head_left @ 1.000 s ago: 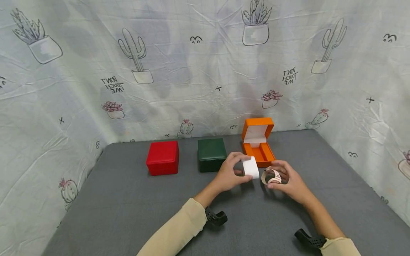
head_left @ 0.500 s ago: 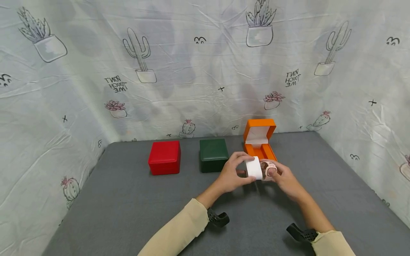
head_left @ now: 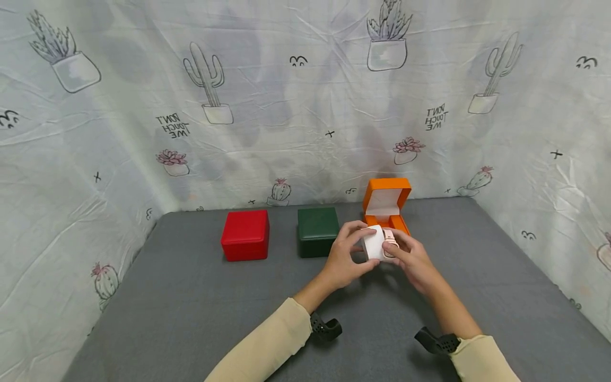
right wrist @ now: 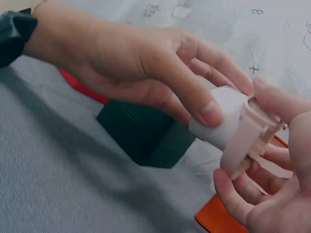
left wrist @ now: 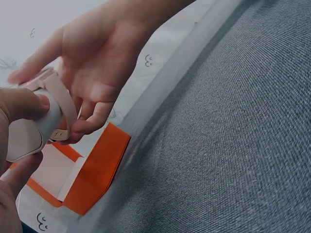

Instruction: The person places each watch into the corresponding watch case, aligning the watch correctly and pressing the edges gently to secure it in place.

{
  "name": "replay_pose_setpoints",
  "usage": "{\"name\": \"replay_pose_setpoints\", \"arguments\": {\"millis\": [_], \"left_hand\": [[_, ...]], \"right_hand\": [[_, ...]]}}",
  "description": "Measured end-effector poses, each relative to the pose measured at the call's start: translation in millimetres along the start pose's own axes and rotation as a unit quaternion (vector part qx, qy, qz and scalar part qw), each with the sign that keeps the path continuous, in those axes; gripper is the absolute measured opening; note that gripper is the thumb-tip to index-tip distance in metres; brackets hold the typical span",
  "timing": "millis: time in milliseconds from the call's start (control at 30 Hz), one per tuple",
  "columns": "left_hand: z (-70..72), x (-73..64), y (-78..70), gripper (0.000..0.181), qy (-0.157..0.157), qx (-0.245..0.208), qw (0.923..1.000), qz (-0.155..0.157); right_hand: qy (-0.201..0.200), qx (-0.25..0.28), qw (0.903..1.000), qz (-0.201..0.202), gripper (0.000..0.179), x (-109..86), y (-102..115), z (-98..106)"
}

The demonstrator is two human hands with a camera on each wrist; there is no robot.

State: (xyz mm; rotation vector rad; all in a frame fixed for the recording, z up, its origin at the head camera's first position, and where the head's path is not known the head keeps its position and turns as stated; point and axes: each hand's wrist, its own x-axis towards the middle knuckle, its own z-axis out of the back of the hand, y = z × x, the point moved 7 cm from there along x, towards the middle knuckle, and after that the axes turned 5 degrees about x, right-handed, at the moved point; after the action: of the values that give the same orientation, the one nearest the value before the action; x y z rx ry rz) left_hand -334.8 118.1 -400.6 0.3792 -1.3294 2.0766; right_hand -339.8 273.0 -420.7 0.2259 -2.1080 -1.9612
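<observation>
Over the table, in front of the open orange watch box [head_left: 389,183], my left hand [head_left: 343,260] pinches a white watch cushion [head_left: 371,245] between thumb and fingers. My right hand [head_left: 416,261] holds a pale pink watch [head_left: 389,237] by its case and strap. The looped strap [left wrist: 65,99] fits round the cushion's right end in the left wrist view. Seen from the right wrist, the pink band [right wrist: 240,138] lies against the white cushion [right wrist: 227,104]. How far the cushion reaches into the loop is partly hidden by fingers.
A closed green box [head_left: 319,228] stands left of the orange one, and a closed red box [head_left: 245,234] farther left. Grey cloth [head_left: 200,313] covers the table. A printed curtain [head_left: 267,106] hangs along the back and sides.
My right hand has moved left, bringing the watch from beside the cushion onto its end. My left hand has kept its grip and tilted the cushion slightly upward.
</observation>
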Motion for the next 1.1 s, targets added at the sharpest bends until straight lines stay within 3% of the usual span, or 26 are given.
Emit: {"name": "replay_pose_setpoints", "arguments": {"millis": [200,467,733,1000,1100], "left_hand": [[1.5,0.4,1.6,0.056,-0.006,-0.005,1.0000,-0.001],[0.8,0.3,7.1,0.054,0.012,-0.018,0.9998,0.000],[2.2,-0.1,11.2,0.053,0.030,-0.047,0.9984,0.009],[5.0,0.2,2.9,0.053,0.056,-0.046,0.9971,0.022],[4.9,0.0,6.5,0.053,0.061,-0.039,0.9971,0.022]], "right_hand": [[-0.053,0.004,0.9984,-0.022,0.054,5.9,-3.2,-2.6],[-0.114,-0.060,0.9911,-0.035,0.051,6.4,-6.4,-0.3],[-0.102,-0.106,0.9891,-0.015,0.056,7.1,-8.3,-0.5],[-0.080,-0.141,0.9868,-0.014,0.054,6.4,-7.3,-2.7],[-0.057,-0.140,0.9883,-0.023,0.054,7.2,-9.2,-4.2]]}}
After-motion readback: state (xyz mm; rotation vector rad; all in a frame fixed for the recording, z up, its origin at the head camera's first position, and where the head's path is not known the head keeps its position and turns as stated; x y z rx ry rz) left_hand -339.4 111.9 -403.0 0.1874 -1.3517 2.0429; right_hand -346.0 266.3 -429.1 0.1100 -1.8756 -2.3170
